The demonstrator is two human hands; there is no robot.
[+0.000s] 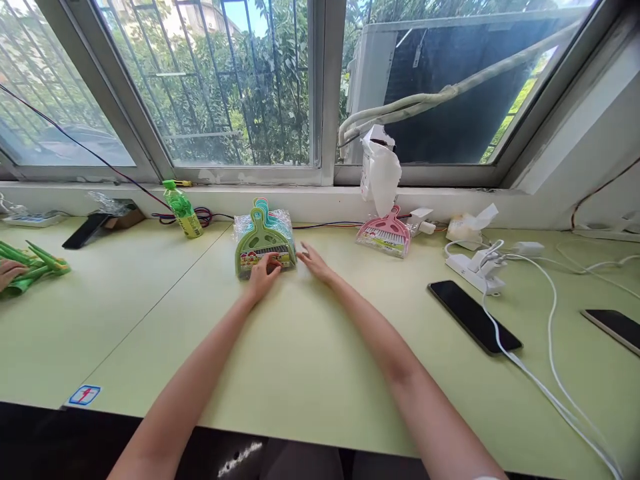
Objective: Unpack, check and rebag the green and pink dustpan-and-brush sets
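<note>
A stack of dustpan-and-brush sets (260, 233) in clear plastic bags stands near the wall below the window, a green one in front and turquoise ones behind. My left hand (265, 275) rests against the lower front of the stack, its fingers bent and a gap showing between thumb and forefinger. Beside the stack's right edge is my right hand (316, 261), fingers stretched out and holding nothing. Farther right, a pink dustpan-and-brush set (385, 233) lies in its bag, apart from both hands.
A green-capped bottle (184, 212) stands left of the stack. Another person's hand (9, 272) touches green plastic pieces (37, 270) at far left. To the right are a power strip (475, 272), a black phone (473, 317) and white cables (553, 320). A tissue pack (380, 170) stands by the window.
</note>
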